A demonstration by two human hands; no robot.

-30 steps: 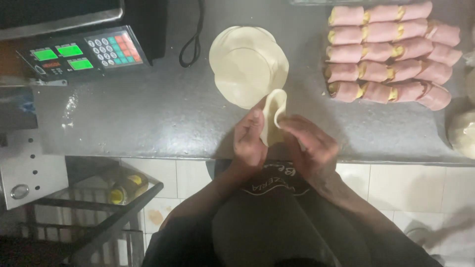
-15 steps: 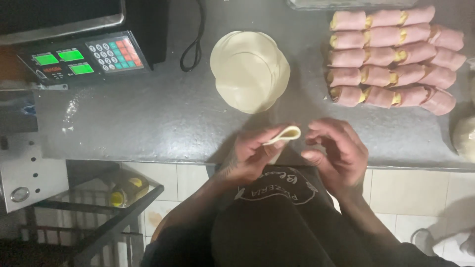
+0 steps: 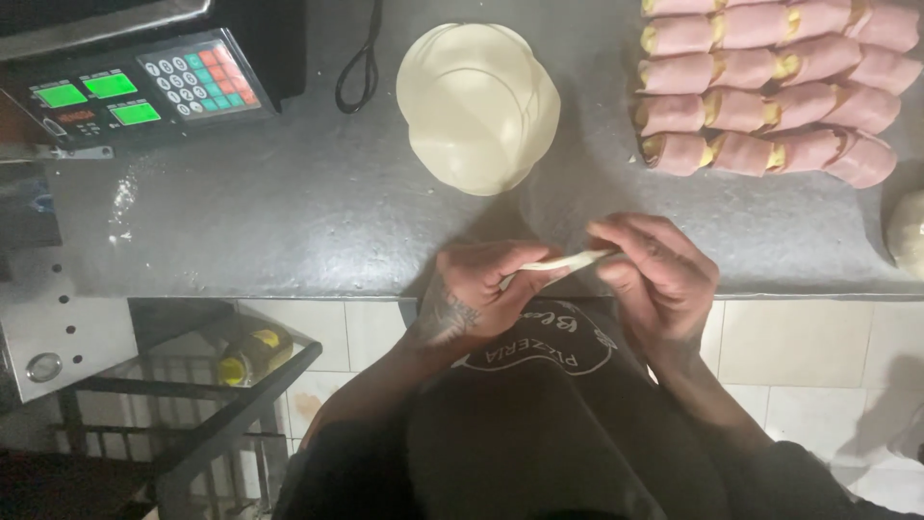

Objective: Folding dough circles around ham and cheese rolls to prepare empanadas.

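Note:
Both my hands hold one thin pale dough disc (image 3: 566,261) edge-on just above the near edge of the grey counter (image 3: 289,212). My left hand (image 3: 481,289) pinches its left end and my right hand (image 3: 654,274) pinches its right end, so it looks like a flat strip. Farther back on the counter lies a stack of round pale dough discs (image 3: 478,106). At the back right, several pink ham rolls with yellow cheese (image 3: 770,87) lie in rows.
A dark digital scale with green displays and a coloured keypad (image 3: 144,87) sits at the back left, a black cable (image 3: 358,58) beside it. A dough ball (image 3: 907,231) shows at the right edge. Below the counter are white tiles and a black rack holding a bottle (image 3: 252,351).
The dough piece was upright and folded between my hands a second ago. It has since turned flat and been stretched out sideways, and my right hand has closed onto its right end.

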